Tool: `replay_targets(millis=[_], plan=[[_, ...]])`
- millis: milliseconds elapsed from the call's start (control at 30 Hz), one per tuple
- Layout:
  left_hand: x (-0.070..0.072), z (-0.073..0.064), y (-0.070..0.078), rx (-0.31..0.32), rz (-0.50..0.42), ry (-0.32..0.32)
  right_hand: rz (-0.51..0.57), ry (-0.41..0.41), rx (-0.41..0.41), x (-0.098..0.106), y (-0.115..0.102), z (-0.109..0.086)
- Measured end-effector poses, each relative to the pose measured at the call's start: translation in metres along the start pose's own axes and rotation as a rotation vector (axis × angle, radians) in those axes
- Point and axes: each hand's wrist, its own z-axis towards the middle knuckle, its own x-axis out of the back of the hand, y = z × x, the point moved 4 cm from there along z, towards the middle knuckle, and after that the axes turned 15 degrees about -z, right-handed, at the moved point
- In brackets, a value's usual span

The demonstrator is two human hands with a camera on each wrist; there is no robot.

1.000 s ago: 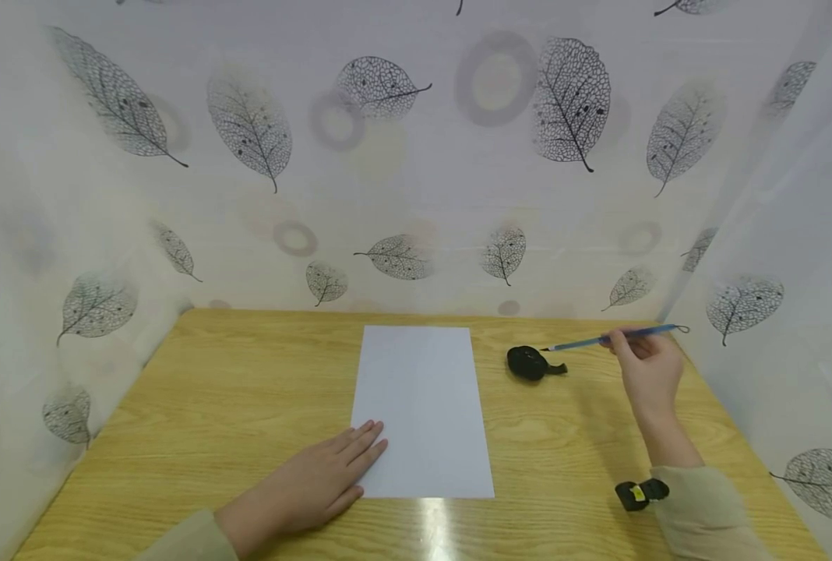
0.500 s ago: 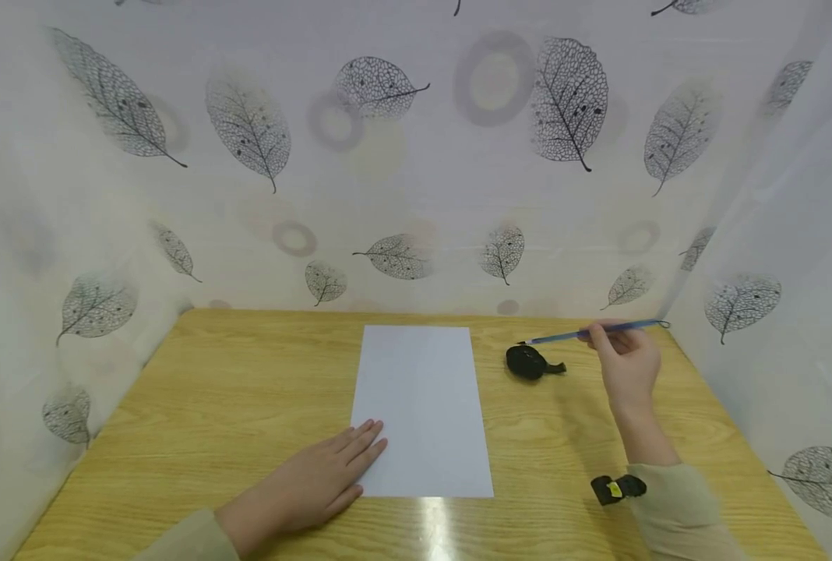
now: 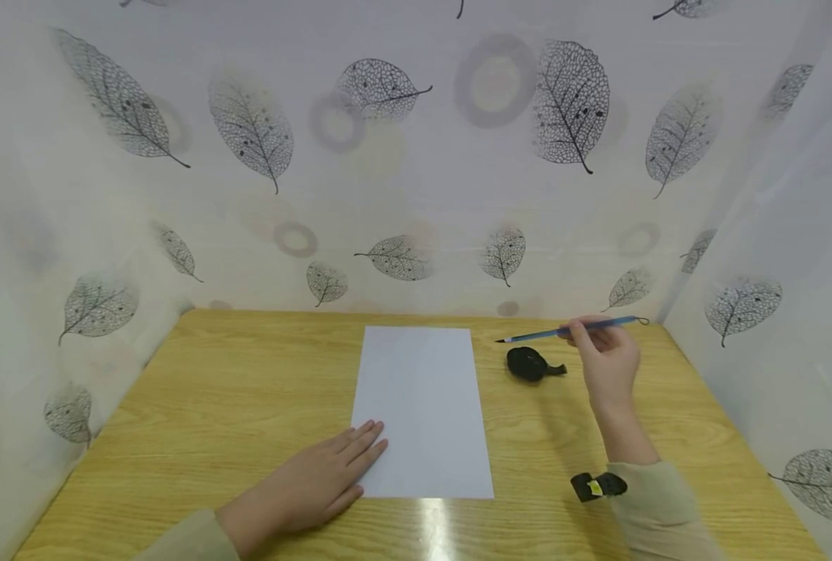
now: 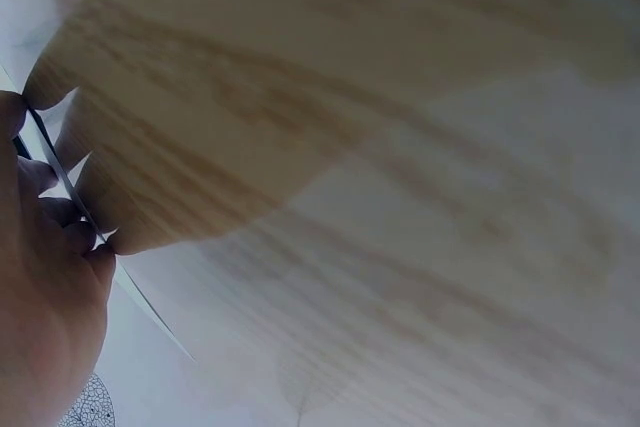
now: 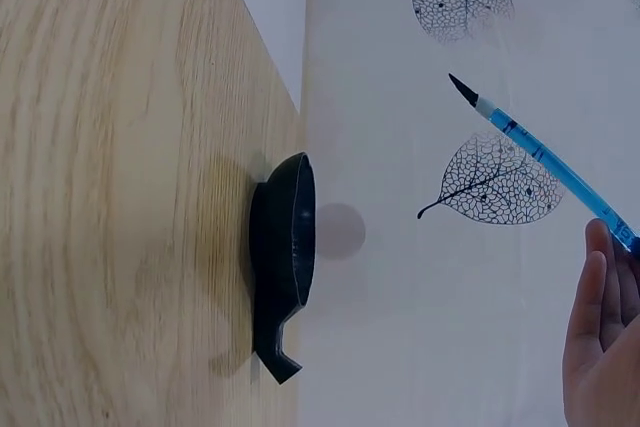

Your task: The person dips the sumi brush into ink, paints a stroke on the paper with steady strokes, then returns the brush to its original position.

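A blue writing brush (image 3: 538, 334) with a dark, pointed tip is pinched in my right hand (image 3: 611, 362), held in the air above the table. In the right wrist view the brush (image 5: 545, 155) slants, its black tip touching nothing. Below it on the table stands a small black ink dish (image 3: 527, 364) with a short curved handle; the dish (image 5: 283, 247) is seen from the side. My left hand (image 3: 325, 475) lies flat, fingers straight, on the lower left edge of a blank white sheet of paper (image 3: 419, 405). In the left wrist view the hand (image 4: 55, 297) rests at the paper's edge.
The wood-grain table (image 3: 248, 374) reaches back to a pale curtain (image 3: 416, 171) printed with leaves, which also hangs on both sides. A black strap piece with a yellow label (image 3: 596, 488) sticks out from the right sleeve (image 3: 650, 495).
My right hand has moved left with the brush, whose tip has passed from beside the ink dish to a point left of it, nearer the paper. My left hand has stayed still.
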Motion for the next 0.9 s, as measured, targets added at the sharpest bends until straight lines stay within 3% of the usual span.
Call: replay_targets(millis=[233, 900], plan=[[-0.001, 0.0, -0.001, 0.001, 0.004, 0.004, 0.047, -0.001, 0.02, -0.008, -0.007, -0.003], [0.003, 0.0, 0.003, -0.02, 0.021, 0.012, 0.028, -0.084, 0.062, -0.046, -0.011, -0.019]])
